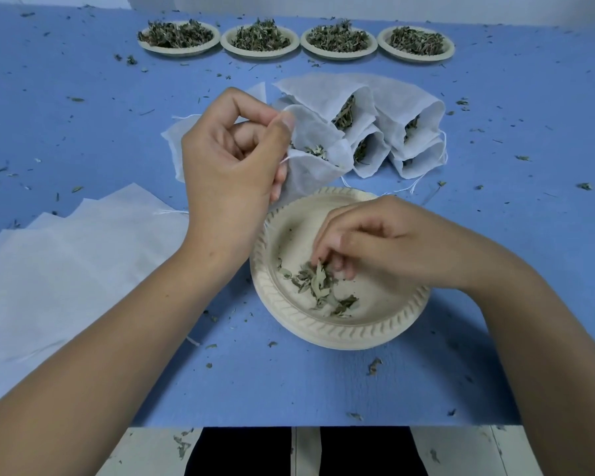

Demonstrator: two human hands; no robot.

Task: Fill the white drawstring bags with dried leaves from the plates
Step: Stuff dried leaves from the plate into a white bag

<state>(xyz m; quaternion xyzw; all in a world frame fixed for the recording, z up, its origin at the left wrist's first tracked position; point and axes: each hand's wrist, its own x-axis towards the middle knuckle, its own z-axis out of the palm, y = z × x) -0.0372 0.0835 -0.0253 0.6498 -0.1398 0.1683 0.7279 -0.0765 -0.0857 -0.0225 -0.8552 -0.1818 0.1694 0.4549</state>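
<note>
Your left hand (231, 159) is raised above the bench (83, 115), just behind the near plate (323, 333). Its thumb and forefinger are pressed together on the rim of a white drawstring bag (310, 173). The other fingers are curled in toward the palm. The bag hangs from this pinch with its mouth held open toward you. A few leaf pieces show inside the mouth. The lower edge of the bag touches the far rim of the near plate.

Your right hand (385, 242) is palm down over the near plate. Its fingers are curled downward and bunched. The fingertips pinch a small clump of the dried leaves (320, 286) on the floor of the plate. The rest of the leaves lie in a thin scatter just beside the fingertips, toward the near side of the plate.

Filled bags (413, 115) lie in a cluster just behind and to the right of the held bag, mouths facing you, leaves visible inside. A stack of flat bags (66, 252) lies on the bench under your left forearm. Four far plates (260, 53), each heaped with leaves, stand in a row along the far edge of the bench. Leaf crumbs (374, 365) are scattered over the bench surface.
</note>
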